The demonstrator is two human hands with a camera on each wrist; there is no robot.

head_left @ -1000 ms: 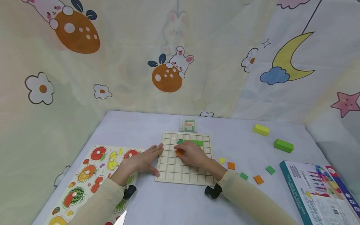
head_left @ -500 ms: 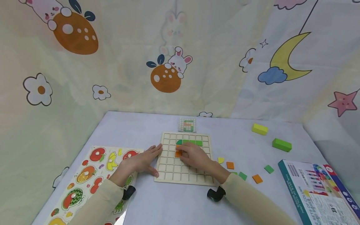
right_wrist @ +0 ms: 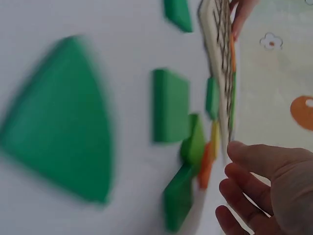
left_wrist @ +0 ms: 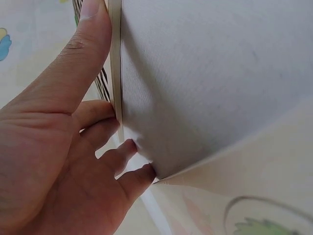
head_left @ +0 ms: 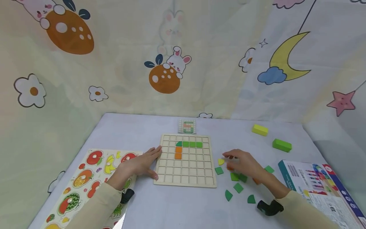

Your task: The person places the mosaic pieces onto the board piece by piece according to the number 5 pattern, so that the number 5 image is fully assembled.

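Note:
A wooden grid board [head_left: 186, 178] lies mid-table. On it, a dark green quarter-round tile [head_left: 179, 144] leads a row of light green tiles [head_left: 192, 144], with orange tiles [head_left: 178, 152] below. My left hand [head_left: 140, 163] rests against the board's left edge, fingers extended; the left wrist view shows the thumb and fingertips at that edge. To the board's right, my right hand [head_left: 246, 163] hovers among loose tiles with its fingers loosely bent. Between its thumb and fingers nothing shows in the right wrist view. An orange tile [right_wrist: 205, 166] lies near the fingertips, beside a yellow tile [head_left: 221, 162].
Loose green tiles [head_left: 238, 187] scatter around the right hand. Behind the board is a small pattern card [head_left: 187, 126]. Yellow [head_left: 260, 129] and green [head_left: 282, 145] blocks stand back right, above a box [head_left: 323, 187]. A fruit-picture board [head_left: 83, 194] lies at left.
My right hand has left the orange tiles on the board and moved right to the loose tiles. A second orange tile now shows fully on the grid. The left hand stays put.

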